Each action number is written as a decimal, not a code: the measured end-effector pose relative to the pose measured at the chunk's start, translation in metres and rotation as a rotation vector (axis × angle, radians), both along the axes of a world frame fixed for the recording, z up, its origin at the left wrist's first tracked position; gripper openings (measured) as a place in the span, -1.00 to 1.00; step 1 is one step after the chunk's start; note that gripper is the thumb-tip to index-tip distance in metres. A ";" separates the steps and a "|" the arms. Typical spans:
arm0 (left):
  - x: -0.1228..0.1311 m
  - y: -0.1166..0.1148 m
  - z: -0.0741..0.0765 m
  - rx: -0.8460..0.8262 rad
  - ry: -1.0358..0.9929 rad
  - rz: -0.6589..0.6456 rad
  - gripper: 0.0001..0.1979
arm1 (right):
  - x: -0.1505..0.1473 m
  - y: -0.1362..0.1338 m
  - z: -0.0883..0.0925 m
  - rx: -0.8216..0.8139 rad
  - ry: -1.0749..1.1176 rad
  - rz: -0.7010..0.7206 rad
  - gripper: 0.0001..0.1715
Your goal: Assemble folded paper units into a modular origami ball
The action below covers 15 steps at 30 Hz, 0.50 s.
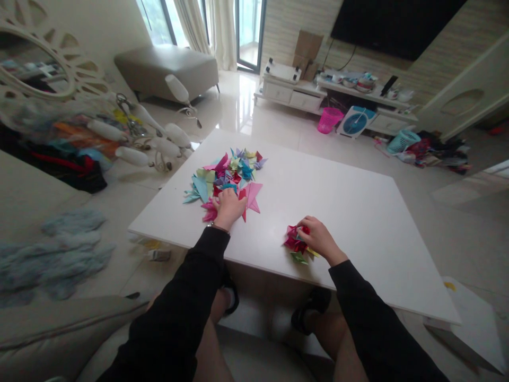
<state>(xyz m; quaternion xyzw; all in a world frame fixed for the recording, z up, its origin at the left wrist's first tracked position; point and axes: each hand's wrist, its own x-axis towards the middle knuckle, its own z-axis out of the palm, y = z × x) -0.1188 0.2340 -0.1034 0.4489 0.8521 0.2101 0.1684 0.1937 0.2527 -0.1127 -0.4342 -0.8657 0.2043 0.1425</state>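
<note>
A heap of colourful folded paper cranes point(202, 187) lies on the left part of the white table point(338, 196). My left hand point(230, 208) reaches onto its near side, fingers apart, next to a red piece and a pink paper crane point(253, 195). Closer to the front edge is a smaller cluster of folded paper pieces point(295, 244), mostly red, with green and yellow below. Over this cluster, my right hand point(321, 240) has its fingertips closed on a red paper crane; the exact grip is partly hidden by the fingers.
A lamp with several white shades point(159, 135) stands beyond the table's left edge. Past the far edge are a grey bench point(170, 66), a pink basket point(330, 120) and a blue fan point(355, 122). A white box-like piece point(469, 318) sits by the right corner.
</note>
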 end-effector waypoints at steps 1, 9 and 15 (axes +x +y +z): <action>0.004 0.000 -0.002 0.014 0.020 -0.034 -0.40 | 0.002 0.001 0.000 0.001 -0.003 -0.002 -0.88; 0.024 0.000 -0.003 -0.004 0.037 -0.160 -0.30 | 0.002 0.004 0.001 -0.012 -0.011 0.007 -0.87; 0.045 -0.002 0.003 0.137 0.005 -0.289 -0.48 | -0.008 -0.002 0.000 -0.029 -0.022 0.026 -0.87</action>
